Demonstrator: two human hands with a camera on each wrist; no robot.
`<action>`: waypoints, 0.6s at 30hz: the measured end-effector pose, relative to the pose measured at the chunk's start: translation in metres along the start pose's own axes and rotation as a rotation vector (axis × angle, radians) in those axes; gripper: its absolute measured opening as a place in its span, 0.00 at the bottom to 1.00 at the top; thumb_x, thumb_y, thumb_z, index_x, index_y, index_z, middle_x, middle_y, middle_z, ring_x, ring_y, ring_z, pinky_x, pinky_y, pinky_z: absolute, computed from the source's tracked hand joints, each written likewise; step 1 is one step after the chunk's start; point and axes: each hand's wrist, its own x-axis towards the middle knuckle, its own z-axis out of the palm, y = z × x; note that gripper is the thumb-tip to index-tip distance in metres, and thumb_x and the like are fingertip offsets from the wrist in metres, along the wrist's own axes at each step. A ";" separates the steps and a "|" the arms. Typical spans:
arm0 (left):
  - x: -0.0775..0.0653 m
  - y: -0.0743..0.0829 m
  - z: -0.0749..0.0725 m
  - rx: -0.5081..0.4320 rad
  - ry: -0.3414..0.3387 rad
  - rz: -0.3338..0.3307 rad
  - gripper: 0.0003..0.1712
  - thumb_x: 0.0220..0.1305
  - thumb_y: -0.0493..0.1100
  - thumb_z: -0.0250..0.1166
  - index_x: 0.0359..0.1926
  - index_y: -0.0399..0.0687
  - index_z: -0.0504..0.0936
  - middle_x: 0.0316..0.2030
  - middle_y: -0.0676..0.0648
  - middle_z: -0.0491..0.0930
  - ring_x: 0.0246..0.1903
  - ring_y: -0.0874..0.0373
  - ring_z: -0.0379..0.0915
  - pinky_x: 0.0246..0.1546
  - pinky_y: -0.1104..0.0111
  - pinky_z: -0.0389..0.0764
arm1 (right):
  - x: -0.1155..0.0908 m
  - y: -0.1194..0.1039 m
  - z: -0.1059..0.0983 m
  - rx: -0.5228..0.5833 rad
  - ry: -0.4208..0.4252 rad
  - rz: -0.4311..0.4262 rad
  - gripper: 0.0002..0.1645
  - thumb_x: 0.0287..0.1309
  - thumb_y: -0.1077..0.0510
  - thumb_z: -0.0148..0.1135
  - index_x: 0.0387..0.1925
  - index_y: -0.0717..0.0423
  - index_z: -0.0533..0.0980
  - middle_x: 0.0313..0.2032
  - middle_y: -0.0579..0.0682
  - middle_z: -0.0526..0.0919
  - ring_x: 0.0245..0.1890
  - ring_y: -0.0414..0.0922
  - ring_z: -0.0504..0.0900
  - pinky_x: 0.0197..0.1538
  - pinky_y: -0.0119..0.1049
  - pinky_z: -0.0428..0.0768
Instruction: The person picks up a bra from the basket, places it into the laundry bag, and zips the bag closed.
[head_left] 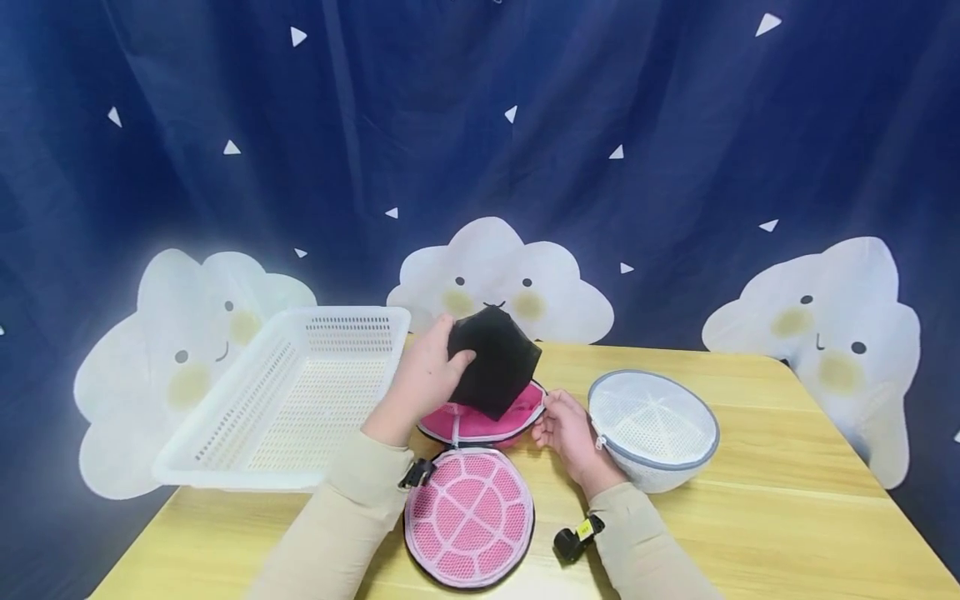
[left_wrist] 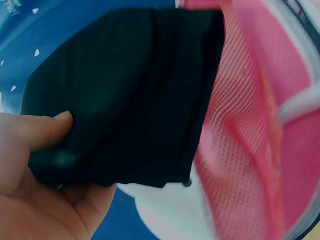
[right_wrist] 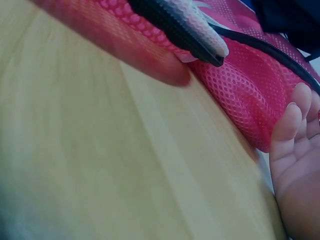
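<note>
My left hand [head_left: 431, 367] pinches a folded black garment [head_left: 495, 360], thumb on its front and fingers behind. In the left wrist view the garment [left_wrist: 120, 90] has a smooth rounded side and a straight edge. It hangs over the mouth of a pink mesh laundry bag [head_left: 480, 427], unzipped, its round lid [head_left: 470, 518] folded down toward me. The lid has pink mesh and white ribs. My right hand [head_left: 568, 433] pinches the bag's rim at the right. In the right wrist view the fingers [right_wrist: 295, 117] are at the bag's zipper edge.
A white perforated plastic basket [head_left: 281, 481] stands on the left of the wooden table [head_left: 795, 517]. Close to my right forearm sits a white mesh laundry bag [head_left: 652, 421] with grey trim and a zipper pull. A dark blue curtain [head_left: 480, 100] with clouds hangs behind the table.
</note>
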 end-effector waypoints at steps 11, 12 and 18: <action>-0.007 -0.005 0.034 0.101 0.050 0.049 0.14 0.67 0.38 0.67 0.50 0.48 0.73 0.42 0.44 0.84 0.42 0.47 0.82 0.43 0.52 0.80 | 0.002 0.001 -0.002 -0.019 -0.023 -0.003 0.10 0.75 0.60 0.42 0.34 0.56 0.66 0.21 0.50 0.73 0.18 0.41 0.73 0.23 0.31 0.73; -0.007 -0.005 0.037 0.111 0.046 0.051 0.14 0.66 0.38 0.67 0.50 0.49 0.73 0.43 0.45 0.84 0.43 0.47 0.82 0.43 0.52 0.80 | 0.002 0.001 -0.002 -0.019 -0.023 -0.002 0.10 0.74 0.60 0.42 0.34 0.56 0.66 0.21 0.50 0.73 0.18 0.41 0.72 0.23 0.31 0.73; -0.009 -0.011 0.051 0.151 -0.035 0.071 0.15 0.66 0.34 0.65 0.50 0.51 0.75 0.46 0.47 0.84 0.47 0.49 0.82 0.46 0.52 0.81 | 0.002 0.002 -0.003 -0.008 -0.024 0.004 0.11 0.73 0.61 0.41 0.32 0.55 0.66 0.21 0.50 0.72 0.18 0.41 0.71 0.23 0.31 0.72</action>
